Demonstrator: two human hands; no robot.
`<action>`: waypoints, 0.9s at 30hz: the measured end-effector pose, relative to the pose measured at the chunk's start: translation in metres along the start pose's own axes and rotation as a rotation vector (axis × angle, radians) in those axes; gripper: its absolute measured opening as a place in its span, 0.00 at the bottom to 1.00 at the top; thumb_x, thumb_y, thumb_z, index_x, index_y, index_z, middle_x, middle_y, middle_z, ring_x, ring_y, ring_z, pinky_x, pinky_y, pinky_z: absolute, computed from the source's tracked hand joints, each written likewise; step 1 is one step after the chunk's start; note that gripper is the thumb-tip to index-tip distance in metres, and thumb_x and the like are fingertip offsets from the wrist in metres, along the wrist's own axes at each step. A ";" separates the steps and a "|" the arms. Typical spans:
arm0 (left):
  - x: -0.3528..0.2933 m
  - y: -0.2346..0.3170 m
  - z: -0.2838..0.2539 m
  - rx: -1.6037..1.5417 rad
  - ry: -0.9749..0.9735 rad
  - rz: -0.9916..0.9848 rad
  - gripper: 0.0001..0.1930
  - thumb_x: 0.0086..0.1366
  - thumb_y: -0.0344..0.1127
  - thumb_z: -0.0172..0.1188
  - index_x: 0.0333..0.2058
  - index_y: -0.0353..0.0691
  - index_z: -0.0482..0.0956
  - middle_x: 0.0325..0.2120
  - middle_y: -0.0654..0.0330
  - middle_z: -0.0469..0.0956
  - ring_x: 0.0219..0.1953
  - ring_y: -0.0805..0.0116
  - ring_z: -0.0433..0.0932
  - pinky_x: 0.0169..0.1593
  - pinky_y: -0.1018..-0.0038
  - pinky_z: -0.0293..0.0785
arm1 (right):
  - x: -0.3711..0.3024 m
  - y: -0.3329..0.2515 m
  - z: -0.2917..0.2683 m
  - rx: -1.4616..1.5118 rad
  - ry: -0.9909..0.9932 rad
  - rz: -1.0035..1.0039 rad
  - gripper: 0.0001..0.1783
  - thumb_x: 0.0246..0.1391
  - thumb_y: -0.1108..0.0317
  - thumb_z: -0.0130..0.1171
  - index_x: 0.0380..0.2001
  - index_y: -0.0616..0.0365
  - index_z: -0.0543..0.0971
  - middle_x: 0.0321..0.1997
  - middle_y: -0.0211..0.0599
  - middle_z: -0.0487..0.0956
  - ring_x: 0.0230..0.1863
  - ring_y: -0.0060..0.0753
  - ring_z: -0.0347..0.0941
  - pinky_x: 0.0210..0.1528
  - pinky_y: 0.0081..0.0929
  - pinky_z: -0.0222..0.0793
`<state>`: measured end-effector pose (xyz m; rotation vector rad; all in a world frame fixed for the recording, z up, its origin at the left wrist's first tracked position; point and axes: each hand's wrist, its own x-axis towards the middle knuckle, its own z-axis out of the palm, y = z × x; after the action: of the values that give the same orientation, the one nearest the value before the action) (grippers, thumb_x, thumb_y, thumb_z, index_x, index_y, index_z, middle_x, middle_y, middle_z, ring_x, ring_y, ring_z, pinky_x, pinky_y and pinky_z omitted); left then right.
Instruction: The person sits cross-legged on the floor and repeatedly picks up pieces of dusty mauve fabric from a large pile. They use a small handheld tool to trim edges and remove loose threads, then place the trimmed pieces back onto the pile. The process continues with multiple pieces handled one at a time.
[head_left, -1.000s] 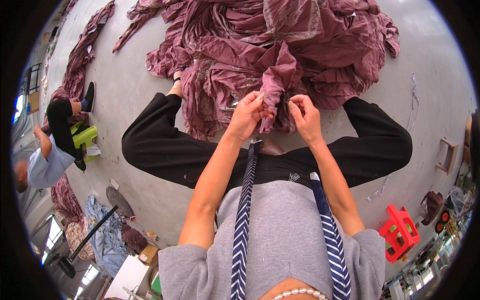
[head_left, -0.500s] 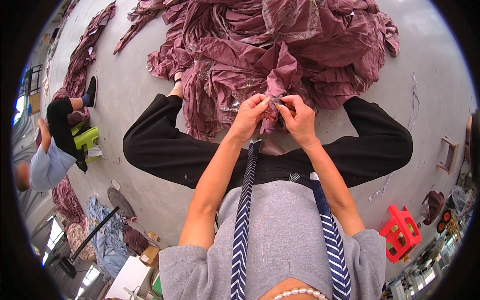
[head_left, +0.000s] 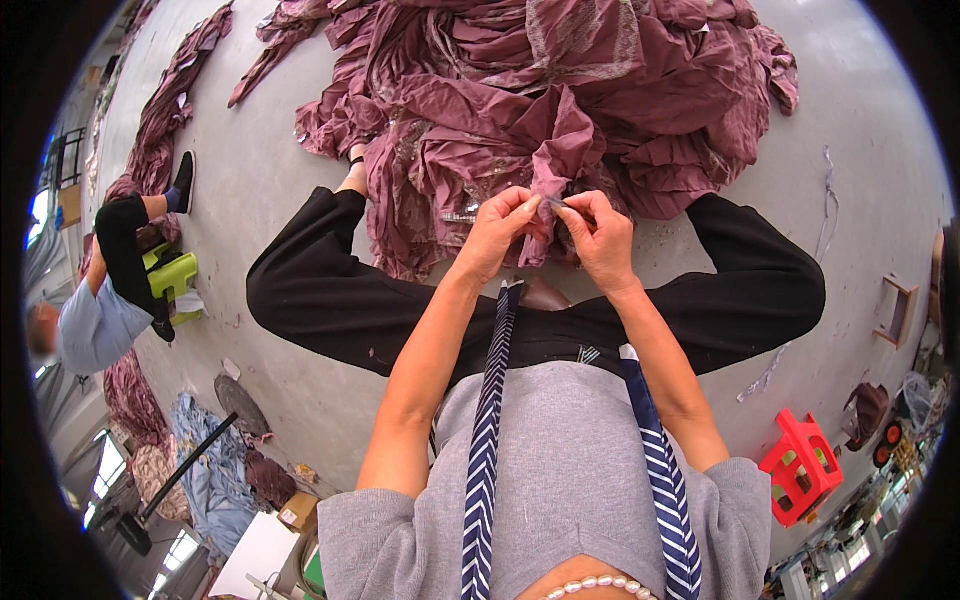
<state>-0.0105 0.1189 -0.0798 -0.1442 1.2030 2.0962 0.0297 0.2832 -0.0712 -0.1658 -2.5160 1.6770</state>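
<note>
A large heap of mauve fabric (head_left: 480,140), partly patterned with pale lace-like designs, lies on the floor between my legs. My left hand (head_left: 497,232) pinches a gathered edge of this fabric between thumb and fingers. Close beside it, my right hand (head_left: 602,240) is closed in a pinch at the same spot, on a small dark bit at its fingertips that is too small to name. The fingertips of both hands almost meet. Part of the gathered cloth hangs down between and below them.
At the left a person in a light blue top (head_left: 100,325) sits by a green stool (head_left: 172,278). More mauve cloth (head_left: 160,110) trails along the floor there. Blue fabric (head_left: 210,470) lies lower left. A red plastic stool (head_left: 800,468) and a small wooden frame (head_left: 895,310) stand at the right.
My right hand has shifted slightly right, its fingertips drawn a little away from the left. The left hand stays nearly in place. The person at the left has moved an arm.
</note>
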 end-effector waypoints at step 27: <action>0.002 -0.010 0.012 0.757 0.534 0.366 0.10 0.50 0.22 0.61 0.27 0.38 0.67 0.23 0.67 0.72 0.25 0.82 0.69 0.28 0.84 0.65 | 0.055 -0.030 -0.027 -0.185 -0.312 -0.277 0.15 0.33 0.78 0.60 0.31 0.60 0.72 0.26 0.41 0.72 0.25 0.42 0.72 0.28 0.30 0.67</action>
<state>-0.0033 0.1326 -0.0812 -0.1419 2.4170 1.7788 -0.0213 0.3048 -0.0309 0.4442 -2.7523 1.4574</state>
